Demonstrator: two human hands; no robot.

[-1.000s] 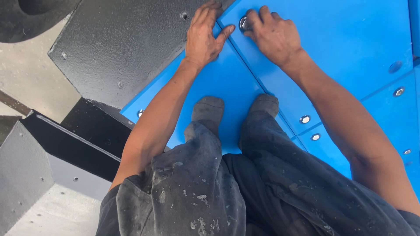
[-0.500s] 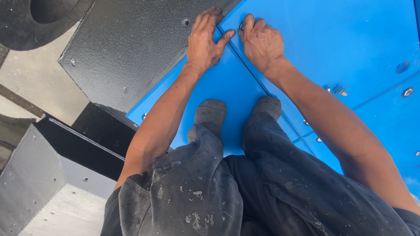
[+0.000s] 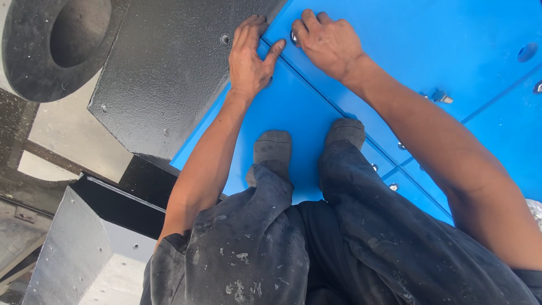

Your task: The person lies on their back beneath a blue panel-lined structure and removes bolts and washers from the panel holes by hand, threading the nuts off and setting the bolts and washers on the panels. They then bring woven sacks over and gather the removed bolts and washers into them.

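One small silver bolt (image 3: pixel 294 37) is sitting in the blue panel (image 3: pixel 429 45) by its seam, the right hand (image 3: pixel 327 42) pinching it in a closed grip. The left hand (image 3: pixel 248 56) is lying flat and open across the black plate (image 3: pixel 169 73). Two grey-socked feet (image 3: pixel 307 144) are standing below.

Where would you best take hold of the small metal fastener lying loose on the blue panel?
Probably pinch the loose fastener across its narrow body from above, thumb and fingertip on opposite sides. It lies flat on the blue panel, so nothing can reach underneath. The right hand is the nearer one.
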